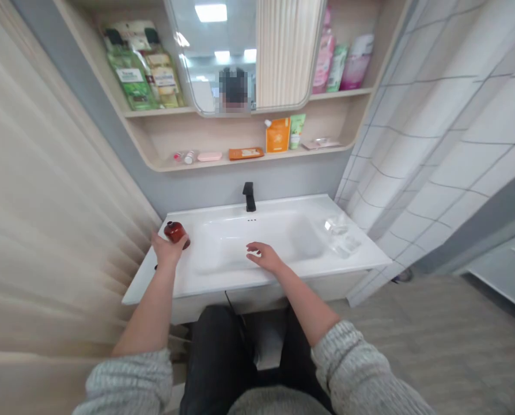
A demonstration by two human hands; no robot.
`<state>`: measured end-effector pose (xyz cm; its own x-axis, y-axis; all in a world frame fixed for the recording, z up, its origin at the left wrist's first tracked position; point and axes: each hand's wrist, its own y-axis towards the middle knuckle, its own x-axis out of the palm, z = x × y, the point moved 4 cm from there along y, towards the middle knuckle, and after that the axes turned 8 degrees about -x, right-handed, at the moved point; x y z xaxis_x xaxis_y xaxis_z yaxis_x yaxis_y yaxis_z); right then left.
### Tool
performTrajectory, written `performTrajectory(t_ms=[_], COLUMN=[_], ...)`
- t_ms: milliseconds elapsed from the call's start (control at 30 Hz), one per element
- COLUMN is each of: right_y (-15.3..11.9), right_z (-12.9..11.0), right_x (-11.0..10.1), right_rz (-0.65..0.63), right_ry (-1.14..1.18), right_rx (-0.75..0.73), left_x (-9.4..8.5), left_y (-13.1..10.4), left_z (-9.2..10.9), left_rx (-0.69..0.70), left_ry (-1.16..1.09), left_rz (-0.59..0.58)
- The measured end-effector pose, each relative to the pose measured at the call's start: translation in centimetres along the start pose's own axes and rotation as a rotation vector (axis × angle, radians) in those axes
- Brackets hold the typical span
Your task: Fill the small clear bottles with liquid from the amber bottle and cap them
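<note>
At the left end of the white washbasin, my left hand [169,249] is wrapped round a reddish-brown bottle [175,231]. The bottle is tilted, and its neck points up and to the left. My right hand [262,255] hangs over the front part of the basin [292,230] with its fingers apart and holds nothing. Behind it, at the back rim, stands a black faucet [249,197]. A small dark object [156,267] lies by my left wrist, too small to make out.
Clear plastic items [341,235] lie on the basin's right side. Above is a shelf [162,163] with an orange pouch [277,135], a green tube [296,131] and small packs, below a mirror [216,52]. Curtains hang left [67,173] and right [439,132].
</note>
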<state>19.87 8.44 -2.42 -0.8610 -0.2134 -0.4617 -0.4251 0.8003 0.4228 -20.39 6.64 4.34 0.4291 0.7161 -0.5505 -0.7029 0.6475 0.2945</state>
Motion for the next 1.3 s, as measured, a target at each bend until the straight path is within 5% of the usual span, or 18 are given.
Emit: performTrajectory(t_ms=[133, 233, 333, 467, 600, 733, 900, 1300], right_y=[0.2, -0.3, -2.5, -8.9, -16.7, -20.3, -18.9, -16.8], right_z=[-0.5, -1.4, -2.2, -2.2, -0.4, 2.6, 5.8, 4.8], right_x=[-0.4, -1.9, -5.1, -12.3, -21.3, -27.2, -28.6, -28.4], right_rz=[0.120, 0.261, 0.359, 0.472, 0.719, 0.786, 0.655, 0.646], right_ry=[-0.046, -0.095, -0.156, -0.345, -0.624, -0.729, -0.581, -0.571], right_rx=[0.005, 0.008, -0.005, -0.019, 0.133, 0.268, 0.390, 0.569], left_x=[0.1, 2.6, 4.7, 6.2, 7.1, 7.4, 7.3, 6.9], left_y=[-7.8, -13.7, -16.3, -15.4, -14.7, -14.7, -14.5, -14.1], left_z=[1.6, 3.2, 3.9, 3.4, 2.5, 2.1, 2.0, 1.9], left_rx=[0.190, 0.383, 0.458, 0.422, 0.436, 0.436, 0.435, 0.345], left_ry=[-0.098, 0.060, 0.265, 0.370, 0.389, 0.355, 0.353, 0.296], left_rz=[0.076, -0.191, -0.360, -0.417, -0.467, -0.462, -0.470, -0.493])
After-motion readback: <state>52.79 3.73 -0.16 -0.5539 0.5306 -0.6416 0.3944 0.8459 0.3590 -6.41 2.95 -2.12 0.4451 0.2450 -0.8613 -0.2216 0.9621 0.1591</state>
